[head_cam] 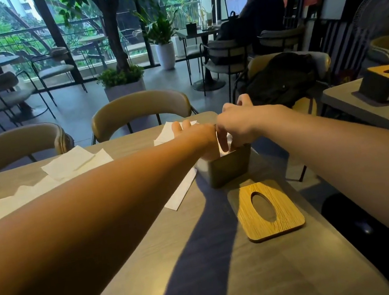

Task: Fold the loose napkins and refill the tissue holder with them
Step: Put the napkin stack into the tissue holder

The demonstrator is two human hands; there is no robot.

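Tissue holder's wooden lid point(286, 219) lies nearest on the table point(211, 286), set off so the box can be refilled; just beyond stands the tissue holder point(227, 167), open-topped; the right hand point(238, 124) curls its fingers down inside, apparently pinching a folded napkin point(224, 149) to seat it; the left hand point(198, 132) steadies the far side, fingertips point(180, 125) straight and together; loose napkins point(72, 162) lie unfolded further left.

Tissue holder point(228, 170) interior behind left hand point(194, 131) and right hand point(236, 125), grips unclear.
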